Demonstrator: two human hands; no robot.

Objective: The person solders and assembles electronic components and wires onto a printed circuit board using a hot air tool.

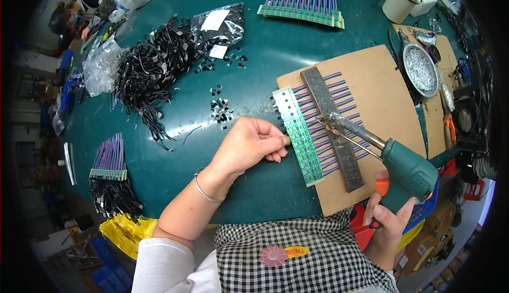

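Note:
My left hand (252, 144) is closed in a pinch at the left edge of a green circuit board panel (303, 147); whatever is between the fingertips is hidden. Small black components stick out along that edge, above the fingers. My right hand (393, 220) grips a green soldering gun (411, 172) by its handle, a finger by the orange trigger. Its tip reaches left over a dark flat bar (339, 150). Beneath the bar, striped wires (339, 92) run out from the panel across brown cardboard (379, 89).
Loose black components (220, 110) lie left of the panel. Beyond them are a heap of black cables (159, 59) and a plastic bag (228, 22). Wired boards (302, 14) lie at the back, another bundle (108, 173) at left. A metal dish (420, 70) sits right.

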